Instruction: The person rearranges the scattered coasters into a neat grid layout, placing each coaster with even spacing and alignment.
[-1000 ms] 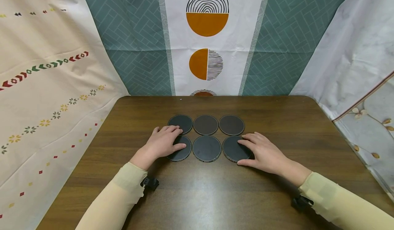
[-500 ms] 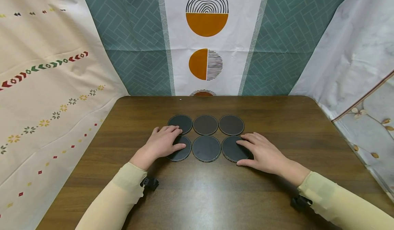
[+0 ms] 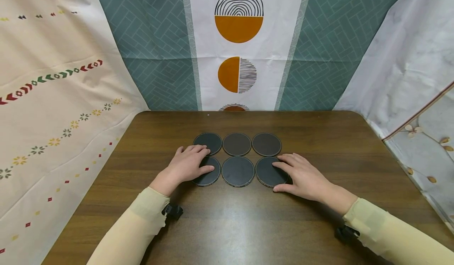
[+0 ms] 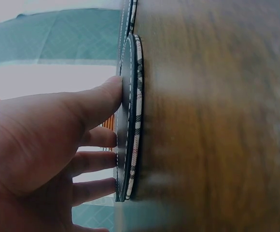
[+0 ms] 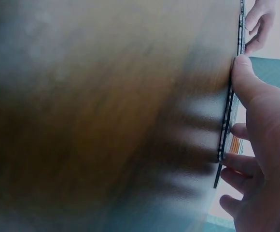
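Observation:
Round leather coasters lie in two rows of three on the table. My left hand (image 3: 189, 164) rests across the left column, its thumb on the front left coaster (image 3: 208, 180) and its fingertips by the back left coaster (image 3: 209, 139). In the left wrist view, a coaster (image 4: 134, 116) with pale stitching and a plaid edge lies flat under the spread fingers. At the front right coaster (image 3: 267, 172), my right hand (image 3: 303, 176) touches with thumb at the near rim and fingers over the top. Untouched between them is the front middle coaster (image 3: 238, 171).
The back middle coaster (image 3: 237, 144) and back right coaster (image 3: 267, 144) sit behind the front row. Beneath everything is a brown wooden table (image 3: 227, 225). Patterned cloths (image 3: 156, 60) hang at its back and sides.

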The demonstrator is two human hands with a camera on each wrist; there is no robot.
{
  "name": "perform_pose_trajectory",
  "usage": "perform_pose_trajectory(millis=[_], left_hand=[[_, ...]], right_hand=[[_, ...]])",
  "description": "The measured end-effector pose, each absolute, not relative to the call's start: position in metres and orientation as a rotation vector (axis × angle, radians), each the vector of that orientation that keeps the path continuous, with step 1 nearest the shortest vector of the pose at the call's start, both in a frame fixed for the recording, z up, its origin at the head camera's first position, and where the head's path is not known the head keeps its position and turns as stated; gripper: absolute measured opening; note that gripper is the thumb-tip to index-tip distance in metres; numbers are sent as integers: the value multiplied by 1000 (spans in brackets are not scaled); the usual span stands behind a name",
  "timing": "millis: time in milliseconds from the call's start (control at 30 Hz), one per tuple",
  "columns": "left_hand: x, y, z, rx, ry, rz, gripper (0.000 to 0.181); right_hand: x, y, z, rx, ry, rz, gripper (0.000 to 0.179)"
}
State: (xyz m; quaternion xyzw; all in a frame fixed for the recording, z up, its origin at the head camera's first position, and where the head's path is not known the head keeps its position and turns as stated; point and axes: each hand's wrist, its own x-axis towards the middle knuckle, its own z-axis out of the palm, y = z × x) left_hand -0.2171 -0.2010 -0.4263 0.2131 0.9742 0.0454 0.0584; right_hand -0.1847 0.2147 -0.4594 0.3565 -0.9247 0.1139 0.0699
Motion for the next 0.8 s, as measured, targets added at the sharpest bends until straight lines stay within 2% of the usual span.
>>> perform_pose_trajectory(millis=[633, 800], left_hand=[[-222, -202, -427, 679, 2981, 104, 70], [-220, -204, -430, 669, 3025, 123, 75]], right_hand=[[-193, 218, -452, 1024, -2761, 372, 80], [-199, 220, -448, 964, -2777, 345, 82]])
